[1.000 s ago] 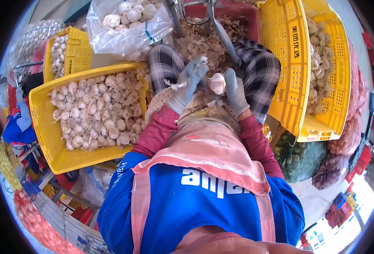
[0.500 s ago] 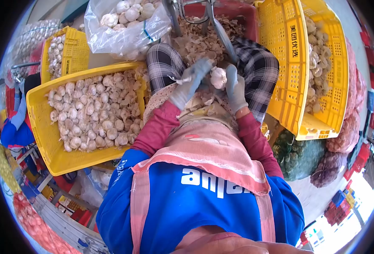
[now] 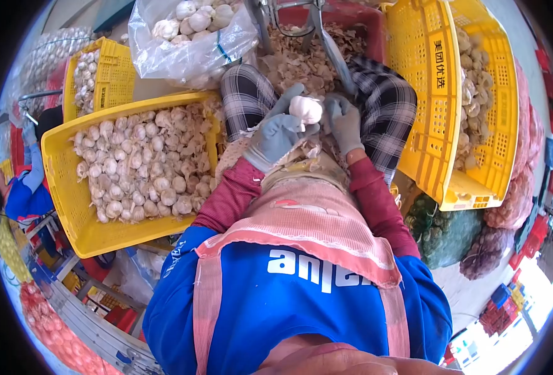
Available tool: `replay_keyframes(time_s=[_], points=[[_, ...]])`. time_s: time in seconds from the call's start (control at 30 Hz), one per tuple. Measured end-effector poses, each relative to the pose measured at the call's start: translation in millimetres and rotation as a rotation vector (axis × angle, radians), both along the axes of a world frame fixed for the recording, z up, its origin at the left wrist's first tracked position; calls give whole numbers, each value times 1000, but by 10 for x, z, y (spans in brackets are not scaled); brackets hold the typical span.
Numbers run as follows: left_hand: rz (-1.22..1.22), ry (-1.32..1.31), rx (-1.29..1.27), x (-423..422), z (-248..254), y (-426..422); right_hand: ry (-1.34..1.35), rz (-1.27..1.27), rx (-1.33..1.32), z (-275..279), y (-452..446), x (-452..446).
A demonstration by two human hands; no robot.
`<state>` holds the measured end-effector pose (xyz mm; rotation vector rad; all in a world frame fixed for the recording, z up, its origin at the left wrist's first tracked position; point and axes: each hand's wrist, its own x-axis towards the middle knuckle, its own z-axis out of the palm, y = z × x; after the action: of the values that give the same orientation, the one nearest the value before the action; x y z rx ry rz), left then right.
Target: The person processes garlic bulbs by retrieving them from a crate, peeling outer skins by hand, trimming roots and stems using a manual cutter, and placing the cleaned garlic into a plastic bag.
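The left hand (image 3: 269, 142) cups the bulb (image 3: 305, 110) in its gloved fingers, just beside the right hand (image 3: 346, 127), whose fingers bend close together, perhaps around something; I cannot tell. Light, even pressure should suit the round, papery bulb. Dry, flaky skins (image 3: 298, 67) lie beyond the fingertips.

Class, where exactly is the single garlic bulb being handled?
In the head view, the garlic bulb sits in the left hand, just beside the right hand, between the plaid-covered knees.
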<state>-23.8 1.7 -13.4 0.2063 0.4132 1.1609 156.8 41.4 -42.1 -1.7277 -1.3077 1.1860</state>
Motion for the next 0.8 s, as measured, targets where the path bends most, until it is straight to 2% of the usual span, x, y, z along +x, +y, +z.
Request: replay_keyframes(time_s=[0.03,0.07,0.1,0.17,0.2,0.27,0.3,0.33,0.4,0.43,0.5,0.57,0.6,0.7,0.77,0.8], points=[[23,-38,-55,-26,6,20,-78,75,215,21,-18,-28],[37,-147,-89,-54,-53,41,-163,114,173,64,-54,-5],[42,-149,-88,-72,-108,53,-164,119,174,149,-61,-21],[97,-126,-21,-86,-183,53,304,77,180,303,-90,-46],[94,-105,-76,-54,-162,53,506,62,-15,508,-101,-73],[33,-141,-49,-26,-185,88,457,285,110,474,-62,-122],[-24,-169,-21,-24,-192,96,474,285,122,394,-55,-140],[-18,-30,-75,-31,-238,66,474,282,122,323,-27,-142],[-15,-4,10,-9,-258,34,189,216,101,175,51,-144],[-9,22,95,-3,-255,14,215,166,82,57,71,-145],[-18,99,88,-37,-190,-7,-39,139,145,-128,109,-41],[51,160,131,-72,26,-6,79,29,111,54,88,-5],[71,134,140,-120,73,21,122,-5,111,122,81,14],[168,-204,206,-313,370,343,176,-1,39,159,77,5],[326,-468,37,-445,735,522,163,56,124,-192,59,37],[321,-418,44,-507,769,543,177,78,124,-278,43,35]])
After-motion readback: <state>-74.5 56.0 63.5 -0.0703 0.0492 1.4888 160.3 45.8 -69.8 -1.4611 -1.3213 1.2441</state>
